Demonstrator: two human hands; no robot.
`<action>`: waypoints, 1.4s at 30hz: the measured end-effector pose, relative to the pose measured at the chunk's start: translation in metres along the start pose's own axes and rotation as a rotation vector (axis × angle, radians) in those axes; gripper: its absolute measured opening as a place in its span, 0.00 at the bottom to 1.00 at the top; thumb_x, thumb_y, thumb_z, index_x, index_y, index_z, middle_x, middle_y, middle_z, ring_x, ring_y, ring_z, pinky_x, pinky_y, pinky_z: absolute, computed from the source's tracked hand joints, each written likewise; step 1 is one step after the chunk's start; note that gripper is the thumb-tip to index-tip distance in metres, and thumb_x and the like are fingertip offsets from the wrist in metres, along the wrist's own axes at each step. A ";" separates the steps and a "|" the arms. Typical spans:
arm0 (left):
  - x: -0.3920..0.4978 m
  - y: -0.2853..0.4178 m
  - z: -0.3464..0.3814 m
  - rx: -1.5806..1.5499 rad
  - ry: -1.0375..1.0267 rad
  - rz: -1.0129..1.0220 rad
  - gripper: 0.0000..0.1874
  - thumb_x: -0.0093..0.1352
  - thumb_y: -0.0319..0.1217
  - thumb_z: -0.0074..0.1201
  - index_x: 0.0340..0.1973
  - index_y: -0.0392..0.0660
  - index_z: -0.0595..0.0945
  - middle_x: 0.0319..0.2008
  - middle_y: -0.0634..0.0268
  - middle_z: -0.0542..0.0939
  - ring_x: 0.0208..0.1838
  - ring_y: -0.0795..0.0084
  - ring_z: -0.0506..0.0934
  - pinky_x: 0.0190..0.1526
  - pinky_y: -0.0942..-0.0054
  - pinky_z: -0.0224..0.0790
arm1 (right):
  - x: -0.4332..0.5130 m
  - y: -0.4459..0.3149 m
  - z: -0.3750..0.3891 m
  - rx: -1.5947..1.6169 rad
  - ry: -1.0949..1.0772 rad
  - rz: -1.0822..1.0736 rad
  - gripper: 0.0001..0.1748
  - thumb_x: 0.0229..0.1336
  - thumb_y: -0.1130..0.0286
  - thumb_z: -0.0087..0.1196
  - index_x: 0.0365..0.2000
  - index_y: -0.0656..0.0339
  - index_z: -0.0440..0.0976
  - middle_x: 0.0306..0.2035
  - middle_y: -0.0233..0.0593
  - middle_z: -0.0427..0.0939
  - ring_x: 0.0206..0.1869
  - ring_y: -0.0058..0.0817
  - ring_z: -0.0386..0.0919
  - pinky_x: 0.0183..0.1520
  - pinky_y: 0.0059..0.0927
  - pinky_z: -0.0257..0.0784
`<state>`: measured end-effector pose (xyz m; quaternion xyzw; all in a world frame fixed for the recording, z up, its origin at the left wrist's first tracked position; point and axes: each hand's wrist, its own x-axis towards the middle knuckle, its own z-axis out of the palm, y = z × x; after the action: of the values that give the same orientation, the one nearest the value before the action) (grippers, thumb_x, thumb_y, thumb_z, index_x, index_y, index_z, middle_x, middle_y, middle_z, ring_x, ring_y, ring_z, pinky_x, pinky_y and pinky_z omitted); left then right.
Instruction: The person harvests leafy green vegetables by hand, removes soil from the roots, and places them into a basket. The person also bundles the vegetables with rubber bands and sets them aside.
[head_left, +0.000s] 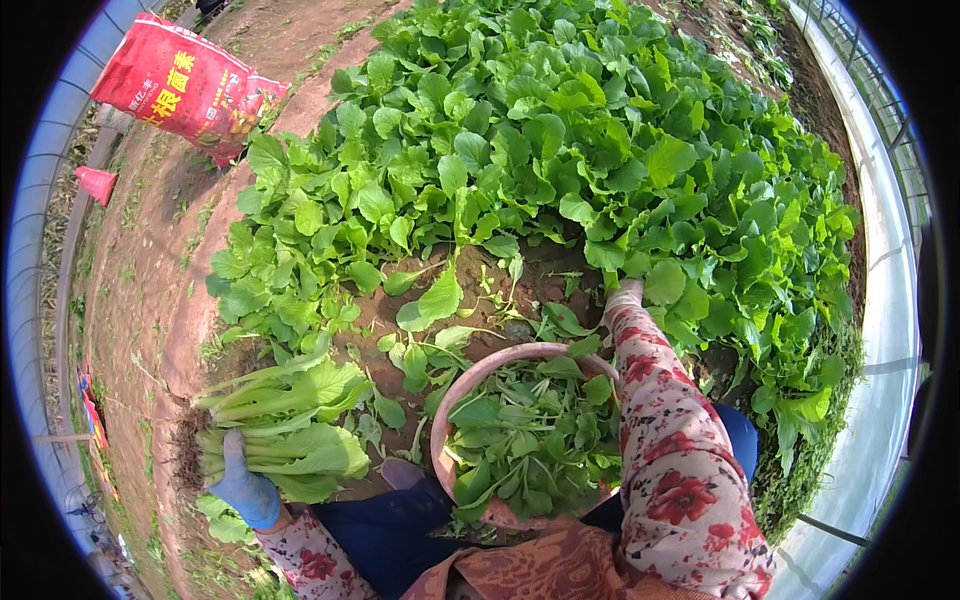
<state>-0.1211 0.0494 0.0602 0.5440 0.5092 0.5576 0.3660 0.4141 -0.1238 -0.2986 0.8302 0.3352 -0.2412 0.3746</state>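
In a blue glove, my left hand (244, 484) is closed around a bunch of pulled leafy greens (300, 427). The bunch lies on its side, with soil-covered roots (187, 442) at the left and leaves towards the right. My right hand (626, 292) reaches into the standing greens (525, 135) at the near edge of the bed. Leaves cover its fingers, so whether they grip a stem cannot be seen. Between my knees stands a pinkish plastic basin (442, 450), which holds loose small greens (532, 435).
Several loose plants (439, 296) lie on the bare soil between basin and bed. A red printed sack (187, 86) stands at the upper left beside the dirt path (142, 247), with a smaller red bag (96, 184) beyond. Plastic sheeting (889, 300) borders the right side.
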 end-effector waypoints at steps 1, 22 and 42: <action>-0.002 0.002 0.003 -0.004 0.008 -0.009 0.14 0.67 0.23 0.57 0.48 0.35 0.78 0.47 0.58 0.79 0.46 0.71 0.79 0.53 0.69 0.74 | 0.002 0.000 -0.001 -0.038 -0.006 -0.036 0.27 0.63 0.48 0.49 0.59 0.47 0.73 0.59 0.34 0.76 0.63 0.31 0.71 0.64 0.39 0.62; -0.009 0.003 0.008 -0.022 -0.026 -0.045 0.12 0.67 0.23 0.57 0.45 0.35 0.78 0.46 0.59 0.80 0.45 0.73 0.79 0.51 0.70 0.73 | 0.043 0.008 0.027 0.108 -0.148 0.068 0.39 0.44 0.42 0.65 0.58 0.40 0.73 0.58 0.32 0.76 0.58 0.30 0.76 0.55 0.38 0.73; -0.016 0.005 0.022 -0.423 -0.044 -0.051 0.20 0.63 0.17 0.61 0.51 0.34 0.77 0.47 0.58 0.80 0.45 0.69 0.80 0.52 0.68 0.75 | -0.142 -0.027 -0.203 0.155 0.838 -0.349 0.24 0.54 0.62 0.58 0.50 0.66 0.77 0.32 0.48 0.82 0.39 0.33 0.83 0.36 0.38 0.78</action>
<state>-0.0965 0.0364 0.0586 0.4542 0.3861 0.6306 0.4971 0.3312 -0.0045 -0.0964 0.8128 0.5736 0.0314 0.0971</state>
